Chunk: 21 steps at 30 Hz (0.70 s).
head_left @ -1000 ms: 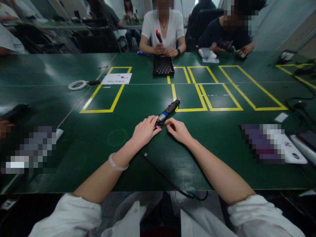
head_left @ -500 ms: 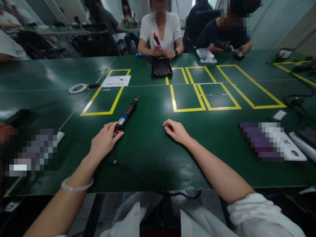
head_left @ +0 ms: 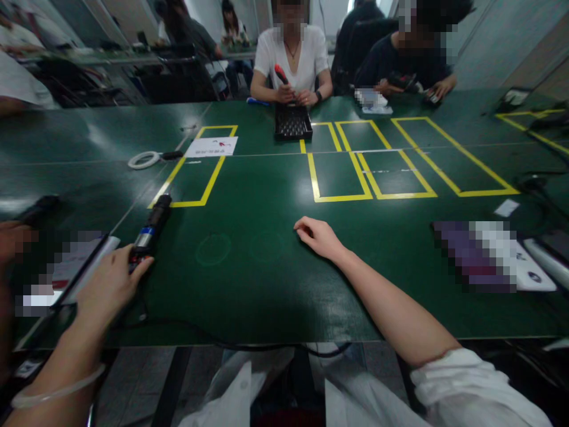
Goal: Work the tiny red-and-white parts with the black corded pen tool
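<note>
My left hand (head_left: 109, 287) grips the rear end of a black corded electric screwdriver (head_left: 150, 230) lying on the green table (head_left: 267, 279) at the near left, its tip pointing away toward a yellow taped rectangle (head_left: 195, 172). The tool's cable (head_left: 213, 341) trails along the table's front edge. My right hand (head_left: 317, 236) rests on the table near the middle, fingers loosely curled, holding nothing.
Across the table a person in white holds a red-tipped tool (head_left: 281, 74) over a black tray (head_left: 291, 121). A white ring (head_left: 143, 160) and a paper sheet (head_left: 212, 146) lie at the far left. Several yellow taped boxes (head_left: 391, 163) mark the right. Blurred items sit at both sides.
My left hand has dragged the screwdriver from the table's middle across to the near left. My right hand let go of it and stayed in place.
</note>
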Tool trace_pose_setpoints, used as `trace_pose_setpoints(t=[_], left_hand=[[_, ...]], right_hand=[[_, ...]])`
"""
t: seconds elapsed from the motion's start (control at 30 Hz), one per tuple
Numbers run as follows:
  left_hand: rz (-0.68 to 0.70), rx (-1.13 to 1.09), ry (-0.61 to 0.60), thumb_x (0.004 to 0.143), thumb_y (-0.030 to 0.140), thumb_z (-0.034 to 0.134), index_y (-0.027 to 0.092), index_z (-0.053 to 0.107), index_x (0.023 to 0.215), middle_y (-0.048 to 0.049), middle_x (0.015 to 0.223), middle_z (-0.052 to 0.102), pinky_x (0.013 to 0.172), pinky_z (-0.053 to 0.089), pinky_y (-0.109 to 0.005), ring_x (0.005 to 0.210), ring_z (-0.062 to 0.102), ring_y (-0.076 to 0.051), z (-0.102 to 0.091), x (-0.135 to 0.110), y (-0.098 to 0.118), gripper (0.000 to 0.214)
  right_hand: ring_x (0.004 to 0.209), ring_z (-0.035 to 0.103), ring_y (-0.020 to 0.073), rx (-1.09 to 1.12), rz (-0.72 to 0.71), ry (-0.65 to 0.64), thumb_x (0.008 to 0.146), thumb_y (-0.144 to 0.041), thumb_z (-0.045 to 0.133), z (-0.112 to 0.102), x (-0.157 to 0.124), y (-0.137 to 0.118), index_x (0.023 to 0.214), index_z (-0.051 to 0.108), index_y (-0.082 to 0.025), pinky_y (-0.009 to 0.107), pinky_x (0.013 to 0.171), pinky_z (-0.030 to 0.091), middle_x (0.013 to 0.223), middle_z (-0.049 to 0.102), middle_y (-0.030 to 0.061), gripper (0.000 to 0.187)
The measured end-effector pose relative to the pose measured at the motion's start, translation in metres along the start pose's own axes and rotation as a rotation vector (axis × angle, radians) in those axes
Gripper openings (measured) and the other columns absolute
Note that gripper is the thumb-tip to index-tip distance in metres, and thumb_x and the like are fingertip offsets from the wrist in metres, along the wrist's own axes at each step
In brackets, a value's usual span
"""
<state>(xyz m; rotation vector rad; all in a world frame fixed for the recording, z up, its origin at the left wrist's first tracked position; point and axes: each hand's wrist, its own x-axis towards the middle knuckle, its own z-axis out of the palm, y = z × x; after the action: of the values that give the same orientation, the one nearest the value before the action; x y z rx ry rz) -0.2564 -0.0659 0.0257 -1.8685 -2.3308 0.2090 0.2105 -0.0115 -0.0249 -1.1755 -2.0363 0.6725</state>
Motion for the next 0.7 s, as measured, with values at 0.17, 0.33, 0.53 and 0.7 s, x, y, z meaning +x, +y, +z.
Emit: trace_pose_setpoints(t=[0.17,0.33,0.53,0.7], left_hand=[[-0.096,0.094,-0.089,0.094,0.060,0.017,0.012,0.041,0.138,-0.0212,0.131,0.056,0.077,0.043,-0.035,0.106,0.060,-0.035,-0.010,-0.010,-0.009,0.069],[-0.061,0.286,0.130,0.096,0.056,0.012,0.013,0.047,0.134,-0.0202,0.119,0.059,0.071,0.037,-0.032,0.097,0.057,-0.034,-0.016,-0.027,0.007,0.067],[-0.081,0.315,0.193,0.096,0.054,0.017,0.018,0.058,0.116,-0.0134,0.114,0.058,0.064,0.033,-0.027,0.092,0.054,-0.027,-0.010,-0.031,0.016,0.058],[-0.116,0.308,0.176,0.097,0.051,0.011,0.016,0.061,0.113,-0.0150,0.109,0.061,0.061,0.033,-0.028,0.089,0.056,-0.028,-0.013,-0.029,0.017,0.062]], right_hand=[[0.068,0.055,0.0128,-0.016,0.003,-0.014,0.089,-0.019,0.051,0.001,0.000,0.001,0.095,0.063,-0.020,0.023,0.066,0.039,0.080,0.064,0.0004,0.013],[0.068,0.055,0.0127,-0.023,-0.003,-0.017,0.089,-0.019,0.051,0.002,0.000,0.002,0.094,0.063,-0.020,0.023,0.066,0.038,0.080,0.064,0.0004,0.013],[0.068,0.055,0.0128,-0.032,-0.003,-0.020,0.089,-0.019,0.052,0.002,0.001,0.001,0.092,0.062,-0.019,0.023,0.065,0.037,0.079,0.064,0.0003,0.011],[0.067,0.054,0.0125,-0.039,-0.013,-0.014,0.089,-0.019,0.052,0.001,0.001,0.001,0.091,0.063,-0.019,0.023,0.064,0.037,0.078,0.063,0.0000,0.011]])
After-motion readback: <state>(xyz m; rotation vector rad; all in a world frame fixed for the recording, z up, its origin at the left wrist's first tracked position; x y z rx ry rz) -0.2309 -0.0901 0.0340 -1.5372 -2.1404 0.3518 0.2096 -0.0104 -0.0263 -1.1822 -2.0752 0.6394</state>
